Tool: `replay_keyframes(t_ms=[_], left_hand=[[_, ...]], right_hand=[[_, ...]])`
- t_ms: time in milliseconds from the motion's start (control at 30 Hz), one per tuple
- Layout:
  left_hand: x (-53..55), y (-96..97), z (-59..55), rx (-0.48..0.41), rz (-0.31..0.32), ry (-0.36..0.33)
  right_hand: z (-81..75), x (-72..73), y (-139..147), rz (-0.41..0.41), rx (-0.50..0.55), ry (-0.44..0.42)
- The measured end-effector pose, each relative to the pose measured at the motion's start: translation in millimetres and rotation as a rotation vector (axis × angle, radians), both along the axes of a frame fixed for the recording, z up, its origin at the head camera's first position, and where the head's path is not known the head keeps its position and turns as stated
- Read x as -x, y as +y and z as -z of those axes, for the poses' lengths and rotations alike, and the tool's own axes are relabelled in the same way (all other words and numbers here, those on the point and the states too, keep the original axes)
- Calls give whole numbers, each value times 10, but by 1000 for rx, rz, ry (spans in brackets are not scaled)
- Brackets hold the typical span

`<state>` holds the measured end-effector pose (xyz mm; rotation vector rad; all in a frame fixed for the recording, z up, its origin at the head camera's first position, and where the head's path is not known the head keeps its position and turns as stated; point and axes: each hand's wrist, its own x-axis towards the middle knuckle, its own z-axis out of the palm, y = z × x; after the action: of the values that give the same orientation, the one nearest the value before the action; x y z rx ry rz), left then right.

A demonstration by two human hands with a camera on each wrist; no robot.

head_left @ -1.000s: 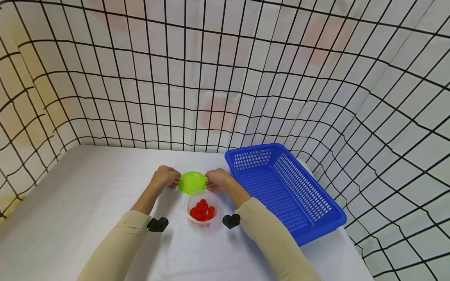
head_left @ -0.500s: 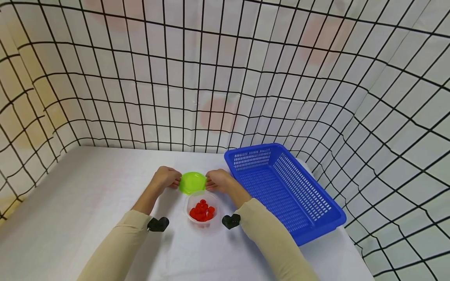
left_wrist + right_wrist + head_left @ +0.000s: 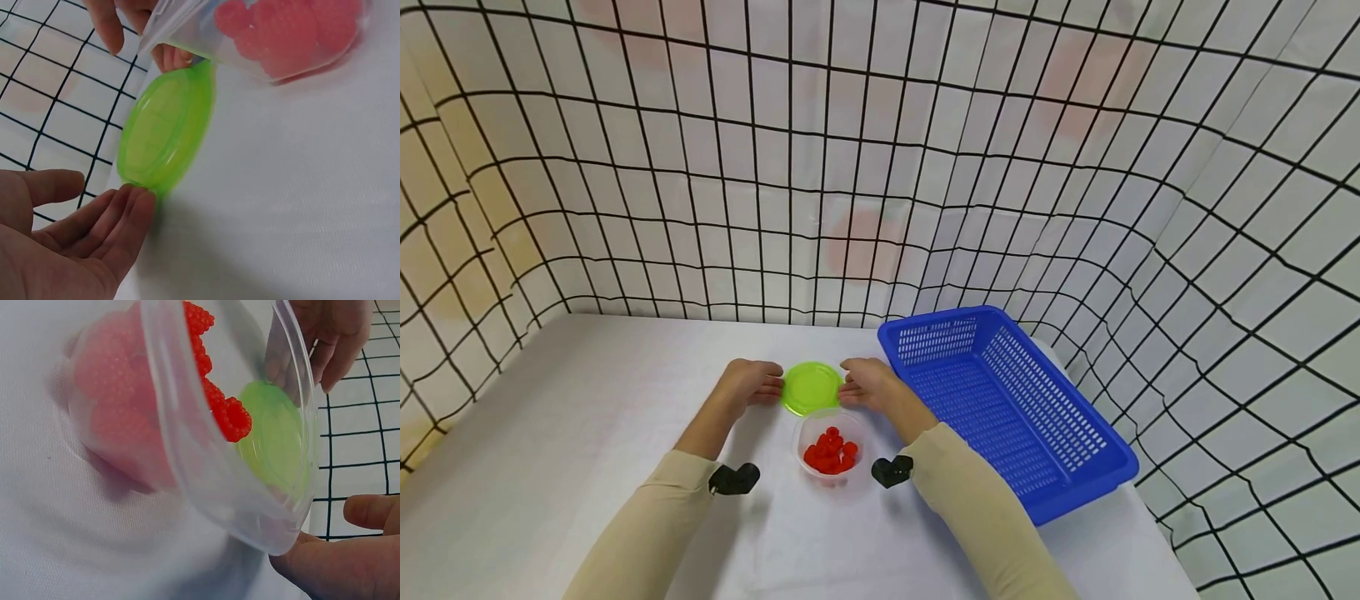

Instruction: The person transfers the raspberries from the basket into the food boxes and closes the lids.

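Observation:
A round, bright green lid [image 3: 812, 388] lies between my two hands, just beyond a clear plastic bowl [image 3: 802, 435]. Red raspberries [image 3: 232, 420] fill the bowl's bottom. On the lid's left side, my left hand [image 3: 751, 383] touches the edge with extended fingertips, its thumb raised apart, as the left wrist view shows. My right hand [image 3: 868, 385] is at the opposite edge, fingers extended and thumb lifted away. In the right wrist view the bowl's wall covers part of the lid and of the right fingers.
A blue perforated plastic basket [image 3: 1000, 417] stands to the right, close beside my right forearm. Black wire mesh [image 3: 820, 208] with pale sheeting behind it surrounds the white-covered table [image 3: 587, 400] at the back and sides.
Both thumbs have come up off the lid and the fingers have straightened. The lid now shows its face more fully. The bowl and basket have stayed put.

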<state>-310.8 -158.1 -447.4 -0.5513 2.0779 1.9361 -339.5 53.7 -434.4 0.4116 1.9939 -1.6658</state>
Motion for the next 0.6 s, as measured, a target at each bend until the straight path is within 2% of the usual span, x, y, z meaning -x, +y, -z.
replay_keyframes(t_ms=[133, 233, 400, 600], left_hand=[[0, -22, -24, -80, -24, 15], [-11, -43, -61, -100, -21, 30], [-55, -83, -159, -125, 17, 68], [-131, -166, -285, -202, 83, 142]], right_hand=[[-24, -12, -26, 2, 48, -1], [-90, -29, -50, -2, 105, -4], [-248, -65, -63, 2, 182, 11], [-396, -119, -20, -26, 218, 74]])
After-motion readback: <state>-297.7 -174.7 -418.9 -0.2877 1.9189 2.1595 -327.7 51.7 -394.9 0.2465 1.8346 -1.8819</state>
